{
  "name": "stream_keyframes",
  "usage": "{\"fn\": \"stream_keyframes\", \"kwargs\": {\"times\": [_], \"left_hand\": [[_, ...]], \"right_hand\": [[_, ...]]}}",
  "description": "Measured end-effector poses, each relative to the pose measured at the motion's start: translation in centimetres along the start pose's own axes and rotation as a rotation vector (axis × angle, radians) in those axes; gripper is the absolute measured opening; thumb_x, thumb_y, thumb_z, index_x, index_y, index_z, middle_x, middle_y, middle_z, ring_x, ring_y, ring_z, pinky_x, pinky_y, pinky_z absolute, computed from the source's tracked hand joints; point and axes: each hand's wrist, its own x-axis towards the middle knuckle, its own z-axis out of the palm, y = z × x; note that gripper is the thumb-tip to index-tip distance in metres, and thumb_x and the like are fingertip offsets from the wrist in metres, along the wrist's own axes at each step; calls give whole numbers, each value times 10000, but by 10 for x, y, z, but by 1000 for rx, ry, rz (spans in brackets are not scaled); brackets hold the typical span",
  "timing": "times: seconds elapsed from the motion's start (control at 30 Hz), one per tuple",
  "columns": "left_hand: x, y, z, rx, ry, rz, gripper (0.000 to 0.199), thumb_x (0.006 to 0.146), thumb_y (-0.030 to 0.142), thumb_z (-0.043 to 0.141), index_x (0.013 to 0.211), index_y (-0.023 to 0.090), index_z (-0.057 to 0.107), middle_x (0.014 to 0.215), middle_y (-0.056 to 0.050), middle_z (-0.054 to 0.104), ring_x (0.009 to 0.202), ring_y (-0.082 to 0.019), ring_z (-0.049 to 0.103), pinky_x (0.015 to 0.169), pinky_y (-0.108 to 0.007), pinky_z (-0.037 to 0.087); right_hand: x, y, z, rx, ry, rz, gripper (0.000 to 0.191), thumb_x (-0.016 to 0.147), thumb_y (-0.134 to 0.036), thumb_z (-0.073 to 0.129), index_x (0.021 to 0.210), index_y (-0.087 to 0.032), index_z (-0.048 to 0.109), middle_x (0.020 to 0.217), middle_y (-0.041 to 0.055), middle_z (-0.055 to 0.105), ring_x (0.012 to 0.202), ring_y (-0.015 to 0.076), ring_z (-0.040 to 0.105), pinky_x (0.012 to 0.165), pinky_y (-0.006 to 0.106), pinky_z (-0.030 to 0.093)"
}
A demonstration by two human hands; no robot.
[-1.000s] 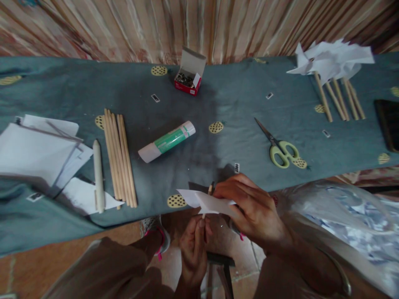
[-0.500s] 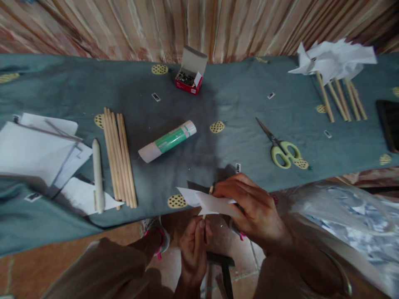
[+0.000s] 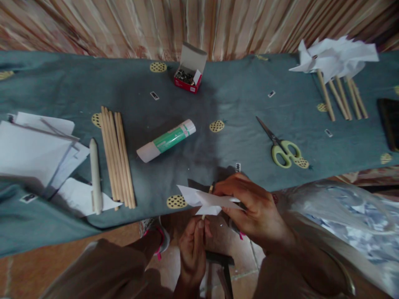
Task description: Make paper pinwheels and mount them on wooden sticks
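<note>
Folded paper (image 3: 211, 199) held at near centre

Nearest, the left hand (image 3: 192, 245) pinches a thin stick (image 3: 203, 217), its long axis running away under the paper, which lies just beyond those fingertips. The right hand (image 3: 257, 209), farther off, grasps the paper's right side between thumb and fingers. Beyond lie scissors (image 3: 275, 142) to the right, a glue tube (image 3: 170, 140) to the left, then an open box (image 3: 187, 85).
</note>
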Motion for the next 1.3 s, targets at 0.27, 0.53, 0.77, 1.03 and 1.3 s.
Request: {"fn": "stream_keyframes", "kwargs": {"times": [0.27,0.53,0.77,1.03,1.3], "left_hand": [[1,7,4,53,13,53,519,840,620,593,588,168,570,543,10,500,516,-99,421,511,-220,337],[-2,1,6,10,43,75,476,842,619,590,745,158,665,532,34,493,474,-79,386,466,-203,277],[-5,12,11,-92,-34,79,506,763,655,650,718,152,629,479,58,455,405,-55,317,411,-185,244],[-19,24,19,-130,-69,44,511,727,648,664,796,143,627,487,56,521,351,-48,362,369,-177,262],[-20,28,20,-250,-111,25,510,662,620,731,802,139,638,499,38,574,315,-60,418,336,-188,293]], "right_hand": [[6,-4,-2,93,-53,270,72,887,-244,635,889,-209,698,799,6,680,722,131,643,665,253,493],[23,2,-9,282,-219,438,191,839,-325,625,890,-170,725,755,4,701,649,131,605,590,233,449],[41,2,-11,170,-289,491,179,747,-295,638,785,-139,718,648,-24,614,624,120,536,547,211,373],[70,-10,-15,-80,-455,521,181,698,-276,681,591,-143,620,509,-81,415,525,75,395,498,204,282],[85,-33,-18,-291,-556,541,227,746,-236,690,562,-146,593,499,-51,445,505,83,405,478,220,285]]}}
